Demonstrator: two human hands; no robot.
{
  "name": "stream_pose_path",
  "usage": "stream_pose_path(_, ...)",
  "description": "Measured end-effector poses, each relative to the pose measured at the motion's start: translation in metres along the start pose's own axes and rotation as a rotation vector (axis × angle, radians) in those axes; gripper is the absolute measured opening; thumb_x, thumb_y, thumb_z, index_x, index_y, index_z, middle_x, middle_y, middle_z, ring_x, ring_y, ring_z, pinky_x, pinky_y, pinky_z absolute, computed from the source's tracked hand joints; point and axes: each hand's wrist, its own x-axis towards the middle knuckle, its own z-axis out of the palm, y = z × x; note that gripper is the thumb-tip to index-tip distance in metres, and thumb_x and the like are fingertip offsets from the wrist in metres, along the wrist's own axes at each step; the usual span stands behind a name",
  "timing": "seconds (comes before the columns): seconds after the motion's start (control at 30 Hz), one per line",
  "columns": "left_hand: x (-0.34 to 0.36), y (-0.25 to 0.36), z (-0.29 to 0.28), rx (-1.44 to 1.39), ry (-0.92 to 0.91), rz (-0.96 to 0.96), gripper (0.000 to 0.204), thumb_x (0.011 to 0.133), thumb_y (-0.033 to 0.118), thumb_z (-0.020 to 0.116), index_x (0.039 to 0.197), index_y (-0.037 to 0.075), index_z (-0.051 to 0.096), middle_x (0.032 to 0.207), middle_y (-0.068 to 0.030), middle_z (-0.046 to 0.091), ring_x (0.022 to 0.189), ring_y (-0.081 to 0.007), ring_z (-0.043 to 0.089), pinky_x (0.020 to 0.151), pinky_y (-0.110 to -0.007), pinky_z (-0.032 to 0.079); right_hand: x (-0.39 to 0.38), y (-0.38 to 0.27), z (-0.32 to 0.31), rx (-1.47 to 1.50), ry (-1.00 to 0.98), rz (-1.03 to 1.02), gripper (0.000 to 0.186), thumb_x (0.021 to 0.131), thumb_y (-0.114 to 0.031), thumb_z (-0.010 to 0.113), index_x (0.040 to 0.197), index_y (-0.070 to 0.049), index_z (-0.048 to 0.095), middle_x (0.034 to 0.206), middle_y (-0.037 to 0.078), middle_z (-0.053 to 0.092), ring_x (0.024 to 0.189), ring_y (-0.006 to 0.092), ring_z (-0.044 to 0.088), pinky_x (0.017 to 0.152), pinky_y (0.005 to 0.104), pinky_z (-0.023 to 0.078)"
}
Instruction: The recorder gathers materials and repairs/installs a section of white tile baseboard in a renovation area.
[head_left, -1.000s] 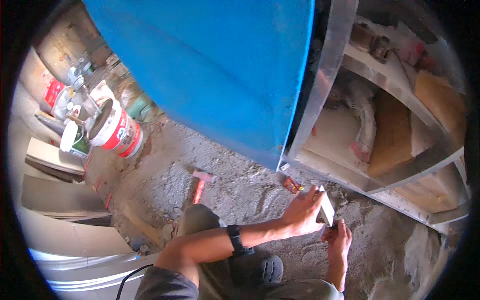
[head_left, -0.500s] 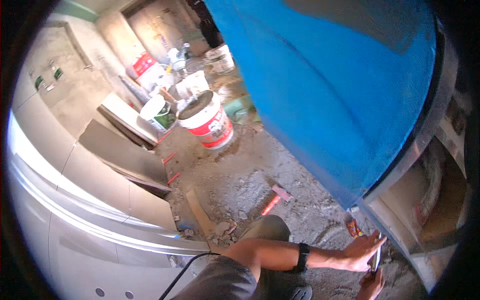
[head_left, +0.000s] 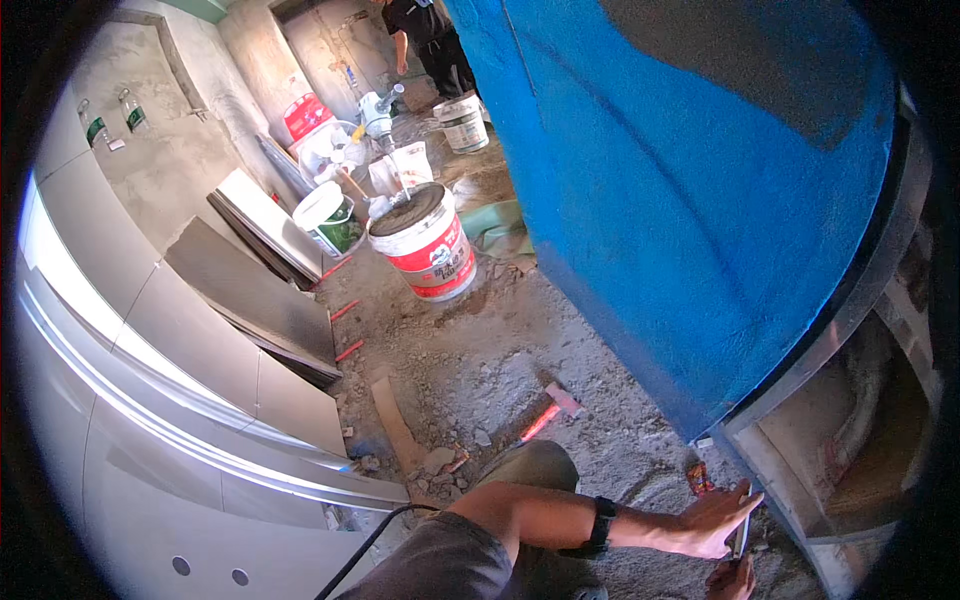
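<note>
"Below the lower corner of the blue wall (head_left: 670, 230), what is recorded?"

"The left hand (head_left: 708, 524), fingers closed about a pale slim piece (head_left: 741, 537), the item being worked. The right hand (head_left: 733, 578) is at the piece's lower end; whether its grip is closed cannot be told, the fingers being partly hidden."

"Changes over the last second?"

"The view has swung leftward, putting the blue wall and both hands farther right in it. The piece remains between the hands. In my judgement, handling continues and the work is no further on."

"Labels and writing?"

"Beside the wall's lower corner, a red packet (head_left: 700, 479): print too small to read. Left of that corner, a hammer (head_left: 546, 415) on the floor: no lettering made out. Farther off, left of the wall, a white bucket (head_left: 428, 262) with red bands bears an emblem and printed characters, not transcribed. Past the wall's far edge, a person (head_left: 428, 45) in dark clothing: a small pale mark, illegible."
</note>
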Motion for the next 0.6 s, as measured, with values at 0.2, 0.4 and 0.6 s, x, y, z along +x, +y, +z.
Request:
stream_pose_path(0.2, 0.003, -0.003, 0.001, -0.045, -0.013, -0.030, 0.105, 0.054, 0.010, 0.081, 0.146, -0.004, 0.030, 0.134, -0.0299, 0.037, 0.092, -0.0404, 0.062, 0.077, -0.046, 0.054, 0.008, 0.013, -0.005, 0.092, -0.130, -0.165, 0.028, 0.099, -0.023, 0.050, 0.084, -0.002, 0.060, 0.072, 0.005, 0.054, 0.063, 0.0124, 0.047, 0.058, 0.0284, 0.038)
stream_pose_path(0.4, 0.002, -0.002, -0.004, -0.060, -0.052, -0.024, 0.106, 0.054, 0.010, 0.080, 0.146, -0.003, 0.030, 0.134, -0.0294, 0.038, 0.090, -0.0405, 0.062, 0.076, -0.048, 0.054, 0.001, 0.001, 0.003, 0.134, 0.056, 0.034, 0.027, 0.099, -0.022, 0.051, 0.085, -0.001, 0.059, 0.072, 0.005, 0.053, 0.062, 0.0143, 0.047, 0.057, 0.0275, 0.037)
stream_pose_path(0.6, 0.002, -0.002, 0.001, -0.002, 0.008, -0.009, 0.104, 0.054, 0.009, 0.079, 0.145, -0.003, 0.031, 0.133, -0.0275, 0.038, 0.089, -0.0397, 0.063, 0.075, -0.049, 0.054, 0.014, 0.026, -0.019, -0.426, -0.097, -0.588, 0.023, 0.098, -0.020, 0.052, 0.086, -0.003, 0.061, 0.073, 0.005, 0.054, 0.062, 0.0133, 0.047, 0.057, 0.0272, 0.039)
